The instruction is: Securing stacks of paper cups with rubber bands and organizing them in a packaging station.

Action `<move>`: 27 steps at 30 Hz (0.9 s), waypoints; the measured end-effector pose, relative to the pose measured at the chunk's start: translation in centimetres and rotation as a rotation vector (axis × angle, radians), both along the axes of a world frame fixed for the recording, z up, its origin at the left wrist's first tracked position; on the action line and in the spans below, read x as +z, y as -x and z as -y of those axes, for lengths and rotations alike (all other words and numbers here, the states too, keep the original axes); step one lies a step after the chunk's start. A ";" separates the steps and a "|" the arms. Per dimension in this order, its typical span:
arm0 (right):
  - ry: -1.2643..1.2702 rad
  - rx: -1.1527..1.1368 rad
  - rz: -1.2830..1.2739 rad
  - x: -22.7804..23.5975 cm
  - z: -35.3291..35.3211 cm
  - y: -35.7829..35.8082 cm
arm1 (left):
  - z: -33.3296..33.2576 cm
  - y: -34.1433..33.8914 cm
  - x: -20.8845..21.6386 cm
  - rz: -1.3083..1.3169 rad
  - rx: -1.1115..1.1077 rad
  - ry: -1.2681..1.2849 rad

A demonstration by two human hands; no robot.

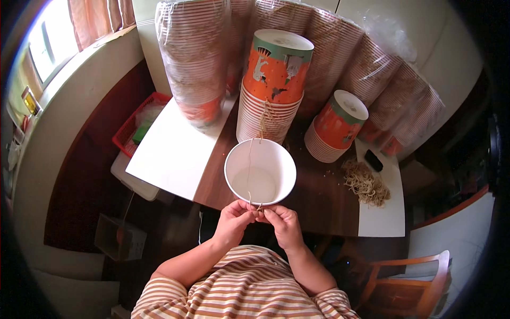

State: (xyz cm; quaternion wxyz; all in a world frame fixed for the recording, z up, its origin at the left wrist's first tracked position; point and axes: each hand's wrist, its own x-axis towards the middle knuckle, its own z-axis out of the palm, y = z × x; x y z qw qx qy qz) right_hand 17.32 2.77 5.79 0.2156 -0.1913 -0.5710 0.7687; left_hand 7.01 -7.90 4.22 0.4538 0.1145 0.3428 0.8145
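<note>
A white-lined paper bucket (260, 173) stands at the table's front edge with its open mouth turned toward me. At its near rim, my left hand (236, 218) and my right hand (283, 223) meet, fingertips pinched on a thin tan cord (250, 183). The cord runs across the bucket's inside to the far rim. What the fingertips do to the cord's end is too small to make out. Just behind the bucket, a stack of upturned orange and green buckets (279, 69) has more cord hanging down its near side.
A shorter bucket stack (340, 125) stands to the right, near a pile of tan cords (366, 183) and a small black object (373, 160). Tall plastic-wrapped bucket stacks (194, 58) line the back. A red basket (125, 135) sits left; a wooden chair (409, 282) is at lower right.
</note>
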 end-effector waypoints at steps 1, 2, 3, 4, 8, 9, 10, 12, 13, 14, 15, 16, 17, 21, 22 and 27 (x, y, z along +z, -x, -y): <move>-0.007 -0.006 0.006 0.1 0.1 0.0 | 0.1 -0.1 0.0 -0.010 0.007 0.012; -0.005 -0.005 0.010 0.3 0.2 0.0 | 0.1 -0.1 -0.1 -0.006 0.007 0.014; 0.047 -0.012 -0.002 0.7 0.4 0.1 | 0.1 -0.1 -0.2 -0.017 0.014 0.015; 0.099 -0.019 -0.014 0.8 0.6 0.1 | 0.0 -0.1 -0.2 -0.028 0.022 0.015; 0.139 -0.052 -0.013 0.3 0.8 0.3 | 0.1 -0.2 0.0 -0.041 0.024 -0.001; 0.233 -0.051 -0.024 0.2 0.8 0.3 | 0.1 -0.2 -0.2 -0.078 0.050 0.012; 0.326 -0.050 -0.035 0.0 0.8 0.3 | 0.1 -0.3 -0.3 -0.116 0.075 0.026; 0.410 -0.052 -0.024 -0.3 0.7 0.4 | 0.2 -0.4 0.0 -0.202 0.115 0.067; 0.490 -0.053 -0.015 -0.5 0.7 0.4 | 0.3 -0.5 0.2 -0.290 0.157 0.104; 0.493 -0.054 -0.014 -0.7 0.5 0.4 | 0.4 -0.5 0.3 -0.288 0.155 0.107; 0.539 -0.043 -0.021 -1.1 0.3 0.3 | 0.4 -0.6 0.4 -0.368 0.177 0.141; 0.584 -0.032 -0.028 -1.2 0.2 0.2 | 0.5 -0.6 0.5 -0.447 0.198 0.175; 0.587 -0.031 -0.027 -1.2 0.3 0.2 | 0.5 -0.7 0.6 -0.447 0.199 0.178; 0.585 -0.047 0.001 -0.5 0.7 0.3 | 0.6 -0.7 0.5 -0.829 0.341 0.198; 0.575 -0.053 0.008 -0.5 0.7 0.3 | 0.5 -0.5 0.5 -1.077 0.398 0.220; 0.495 -0.097 0.022 -0.2 1.1 0.3 | 0.2 -0.3 0.7 -1.289 0.514 0.189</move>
